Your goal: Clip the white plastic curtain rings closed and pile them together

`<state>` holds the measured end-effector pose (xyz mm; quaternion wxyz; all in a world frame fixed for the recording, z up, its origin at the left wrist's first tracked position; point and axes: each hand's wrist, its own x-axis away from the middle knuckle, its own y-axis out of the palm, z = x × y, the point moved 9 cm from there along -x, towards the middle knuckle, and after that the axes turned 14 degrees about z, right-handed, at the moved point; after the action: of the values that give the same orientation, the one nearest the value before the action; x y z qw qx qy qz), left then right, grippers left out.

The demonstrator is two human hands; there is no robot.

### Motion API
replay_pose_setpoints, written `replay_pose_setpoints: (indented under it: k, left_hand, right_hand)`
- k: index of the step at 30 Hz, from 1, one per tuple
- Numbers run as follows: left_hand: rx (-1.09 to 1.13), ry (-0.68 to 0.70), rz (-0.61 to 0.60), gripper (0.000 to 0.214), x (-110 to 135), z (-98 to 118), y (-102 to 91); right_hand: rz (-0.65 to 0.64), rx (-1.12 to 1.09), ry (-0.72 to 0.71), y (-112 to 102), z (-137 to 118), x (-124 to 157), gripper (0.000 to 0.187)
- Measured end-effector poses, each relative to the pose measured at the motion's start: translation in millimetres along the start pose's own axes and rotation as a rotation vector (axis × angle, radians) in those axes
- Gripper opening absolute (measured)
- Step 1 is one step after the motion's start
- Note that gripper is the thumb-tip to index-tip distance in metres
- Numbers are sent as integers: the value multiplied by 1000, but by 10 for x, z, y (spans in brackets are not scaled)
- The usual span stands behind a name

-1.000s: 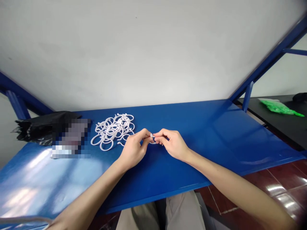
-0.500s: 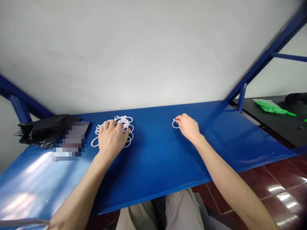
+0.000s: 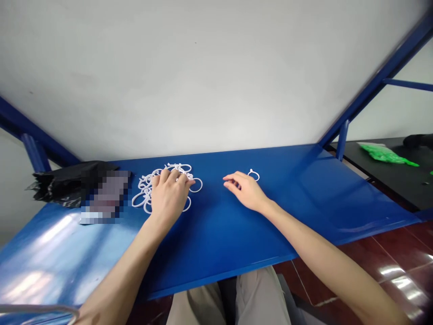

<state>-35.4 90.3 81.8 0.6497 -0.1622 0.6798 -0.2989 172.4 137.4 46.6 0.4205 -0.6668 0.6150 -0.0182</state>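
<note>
A pile of white cord loops (image 3: 146, 194), each with a small knot-like nub, lies on the blue table at the left. My left hand (image 3: 169, 192) is over this pile, partly covering it. Its thumb and forefinger are pinched on one white cord loop (image 3: 201, 186), which sticks out to the right of the pile. My right hand (image 3: 246, 189) is mid-table with nothing in it, fingers pointing left and a gap between thumb and forefinger. Just behind it, a single white cord loop (image 3: 259, 177) lies flat on the table, apart from the pile.
The blue table (image 3: 216, 253) ends at a pale wall (image 3: 216, 81). At its left lie a black plastic bag (image 3: 57, 183) and a blurred-out flat object (image 3: 106, 196). A dark side table (image 3: 389, 174) at the right bears a bright green bag (image 3: 385, 153). Blue frame bars slant up both sides.
My right hand has let go of the single loop and moved left and slightly nearer to me. My left hand has shifted a little right, with a loop now pinched at its fingertips.
</note>
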Motion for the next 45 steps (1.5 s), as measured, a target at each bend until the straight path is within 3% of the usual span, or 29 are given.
replay_pose_setpoints:
  k: [4, 7, 9, 12, 16, 19, 23, 29, 39, 45]
  left_hand:
    - [144, 148, 71, 23, -8, 333, -118]
    - [275, 327, 81, 19, 47, 661, -184]
    - [344, 366, 57, 18, 83, 768, -182]
    - [430, 254, 41, 18, 82, 720, -147]
    - [548, -93, 76, 15, 52, 436, -91]
    - [656, -274, -81, 15, 88, 355, 77]
    - [760, -370, -261, 22, 115, 364, 194]
    - [770, -360, -262, 19, 104, 380, 167]
    - [717, -121, -158, 14, 149, 498, 84]
    - [705, -58, -121, 13, 166, 547, 38]
  right_hand:
    - [-75, -277, 52, 215, -201, 149, 35]
    - [-44, -428, 133, 201, -236, 182, 33]
    - [-12, -464, 176, 170, -220, 178, 26]
    - [35, -458, 192, 123, -202, 156, 19]
    - [83, -346, 96, 37, -263, 137, 15]
    - [73, -281, 38, 3, -314, 149, 16]
    - [-8, -384, 123, 53, -283, 169, 20]
    - [-41, -389, 126, 77, -279, 151, 19]
    - [-109, -393, 165, 172, -167, 190, 13]
    - [-122, -374, 148, 169, -198, 193, 13]
